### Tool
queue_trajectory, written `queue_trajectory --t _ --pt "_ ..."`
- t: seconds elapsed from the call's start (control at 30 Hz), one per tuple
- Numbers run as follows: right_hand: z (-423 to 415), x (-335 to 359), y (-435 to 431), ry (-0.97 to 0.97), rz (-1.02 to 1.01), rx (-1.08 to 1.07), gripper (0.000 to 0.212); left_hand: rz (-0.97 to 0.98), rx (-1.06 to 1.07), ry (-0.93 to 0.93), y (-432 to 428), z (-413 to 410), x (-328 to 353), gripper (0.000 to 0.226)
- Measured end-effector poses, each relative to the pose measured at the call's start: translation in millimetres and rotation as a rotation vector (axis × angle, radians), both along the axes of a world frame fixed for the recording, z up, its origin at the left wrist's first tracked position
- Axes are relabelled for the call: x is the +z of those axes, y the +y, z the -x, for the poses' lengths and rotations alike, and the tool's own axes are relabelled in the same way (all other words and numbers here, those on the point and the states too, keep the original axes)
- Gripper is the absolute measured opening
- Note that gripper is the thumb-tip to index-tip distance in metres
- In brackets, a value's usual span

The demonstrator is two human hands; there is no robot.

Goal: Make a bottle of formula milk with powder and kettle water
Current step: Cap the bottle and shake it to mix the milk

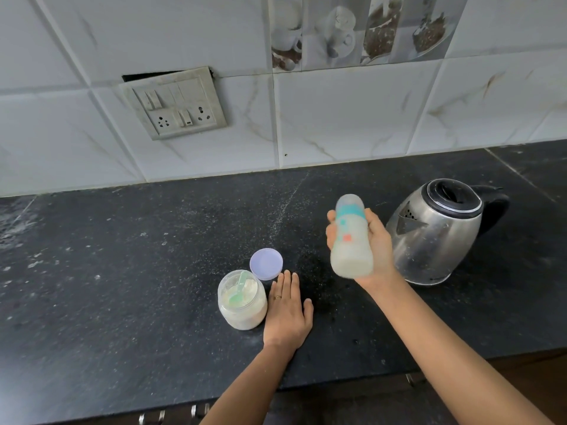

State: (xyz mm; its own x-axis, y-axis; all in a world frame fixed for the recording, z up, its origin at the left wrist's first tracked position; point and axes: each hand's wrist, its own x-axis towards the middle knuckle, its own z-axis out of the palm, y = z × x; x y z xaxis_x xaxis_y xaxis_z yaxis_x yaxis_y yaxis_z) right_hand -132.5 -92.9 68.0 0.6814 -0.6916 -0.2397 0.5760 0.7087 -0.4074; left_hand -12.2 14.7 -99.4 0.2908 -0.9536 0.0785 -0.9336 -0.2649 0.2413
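My right hand (379,240) grips a baby bottle (351,240) above the counter; the bottle holds cloudy white milk, has a teal collar and a cap on top, and looks motion-blurred. My left hand (287,311) lies flat on the black counter (122,286), palm down, fingers apart, just right of an open clear jar of formula powder (242,300). A green scoop (239,289) lies inside the jar. The jar's lilac lid (266,264) rests on the counter behind it. A steel electric kettle (438,234) with a black lid and handle stands right of the bottle.
A tiled wall (337,118) with a switch and socket panel (178,104) rises behind the counter. The counter's front edge runs below my forearms, with drawer handles (171,415) under it. White specks of powder dot the countertop.
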Motion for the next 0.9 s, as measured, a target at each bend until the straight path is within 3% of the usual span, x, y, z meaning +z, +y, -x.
queue_trajectory --t 0.1,0.23,0.37,0.5,0.6,0.77,0.9 --pt "1 -1 5 0.136 0.132 0.093 0.046 -0.007 0.001 0.007 1 0 0 0.062" --pt "-1 -6 -1 -0.033 -0.123 -0.137 0.042 -0.018 -0.005 0.023 0 -1 0 0.062" --pt "0 -12 8 0.144 0.036 0.098 0.043 -0.002 -0.003 0.018 -1 -2 -4 0.063" --pt "-4 -15 3 0.003 -0.140 -0.109 0.039 0.000 -0.028 0.058 0 -2 -2 0.072" --pt "-4 -17 6 0.121 -0.048 0.014 0.041 0.003 -0.012 0.043 -1 -3 -2 0.069" --pt "-5 -10 9 0.147 0.007 0.024 0.053 -0.008 0.000 0.068 -1 -2 -1 0.066" --pt "-7 -14 6 0.166 0.089 -0.060 0.088 -0.012 -0.004 0.061 -1 -2 -2 0.066"
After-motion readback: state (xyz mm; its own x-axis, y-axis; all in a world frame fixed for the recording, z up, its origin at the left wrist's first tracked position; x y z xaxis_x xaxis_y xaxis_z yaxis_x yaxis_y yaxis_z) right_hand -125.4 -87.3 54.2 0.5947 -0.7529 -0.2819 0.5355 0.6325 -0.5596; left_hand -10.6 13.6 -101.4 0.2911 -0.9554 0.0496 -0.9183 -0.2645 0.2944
